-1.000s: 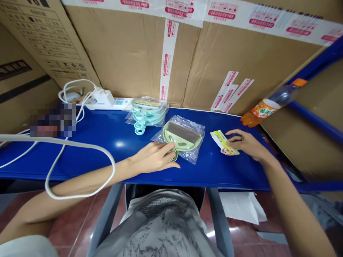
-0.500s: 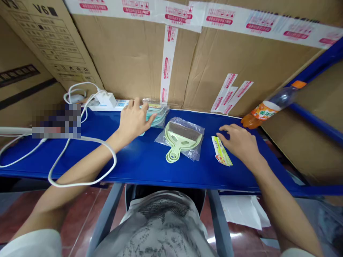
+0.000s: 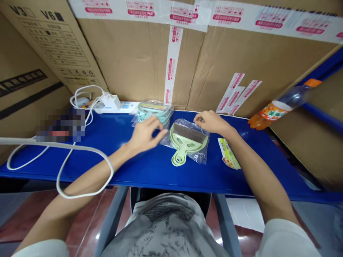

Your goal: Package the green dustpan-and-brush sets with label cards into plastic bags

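A light green, pan-shaped tool (image 3: pixel 184 143) with a looped handle and a brownish flat panel lies partly in a clear plastic bag (image 3: pixel 199 156) on the blue table. Its handle points toward me. My left hand (image 3: pixel 147 136) hovers at the bag's left side, thumb and fingers apart, holding nothing. At the bag's upper right edge is my right hand (image 3: pixel 211 122), fingers bent, with a small gap at the fingertips. Whether it touches the plastic I cannot tell. Behind my left hand lies a bagged turquoise item (image 3: pixel 155 110), partly covered by the fingers.
Right of the green tool lies a yellow-green printed card (image 3: pixel 229 154). An orange-capped soda bottle (image 3: pixel 278 109) leans at the right. A power strip (image 3: pixel 128 107) with a white plug stands at the back left. A white cable (image 3: pixel 85 195) loops across my left forearm. Cardboard (image 3: pixel 134 60) walls the back.
My left hand has moved from above the turquoise item right and nearer to me. My right hand has left the printed card and moved left to the green tool's bag.
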Action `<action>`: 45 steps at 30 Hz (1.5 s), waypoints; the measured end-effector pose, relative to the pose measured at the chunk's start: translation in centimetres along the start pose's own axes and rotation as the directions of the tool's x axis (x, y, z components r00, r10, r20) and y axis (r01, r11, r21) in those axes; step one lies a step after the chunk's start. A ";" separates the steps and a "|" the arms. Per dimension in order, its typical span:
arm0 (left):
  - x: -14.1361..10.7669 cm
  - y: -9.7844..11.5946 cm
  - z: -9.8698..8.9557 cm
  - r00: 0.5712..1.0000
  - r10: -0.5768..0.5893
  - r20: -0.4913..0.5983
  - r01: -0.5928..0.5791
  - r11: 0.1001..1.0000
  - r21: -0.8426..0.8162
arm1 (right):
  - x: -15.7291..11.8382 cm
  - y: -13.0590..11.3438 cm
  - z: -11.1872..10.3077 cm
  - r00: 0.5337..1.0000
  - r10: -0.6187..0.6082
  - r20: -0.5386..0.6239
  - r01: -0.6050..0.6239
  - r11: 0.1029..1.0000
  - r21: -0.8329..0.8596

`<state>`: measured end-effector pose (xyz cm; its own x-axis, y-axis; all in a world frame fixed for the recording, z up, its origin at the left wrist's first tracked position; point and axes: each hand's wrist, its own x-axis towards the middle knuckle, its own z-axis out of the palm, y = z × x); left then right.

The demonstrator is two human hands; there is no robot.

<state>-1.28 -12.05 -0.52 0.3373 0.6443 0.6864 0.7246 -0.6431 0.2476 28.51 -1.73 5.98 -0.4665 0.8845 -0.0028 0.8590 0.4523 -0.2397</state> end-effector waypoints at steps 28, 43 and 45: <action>-0.5 -2.2 -0.2 0.794 -0.574 0.199 0.493 0.800 0.341 | 0.8 0.6 2.7 0.934 -0.125 0.335 0.108 0.992 0.069; 2.0 -0.5 -4.6 0.918 -0.247 -0.309 0.305 0.940 0.154 | 0.5 5.6 -1.7 0.982 0.187 -0.001 -0.148 0.785 0.602; 3.6 1.1 -5.5 0.937 -0.173 -0.303 0.219 0.968 0.122 | 0.1 6.4 -3.0 0.974 0.222 0.046 -0.184 0.658 0.730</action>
<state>-2.62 -12.70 5.94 0.0083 0.5898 0.8075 0.8485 -0.4314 0.3064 34.64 1.59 7.38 -0.2733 0.9567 -0.1002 0.4971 0.0513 -0.8662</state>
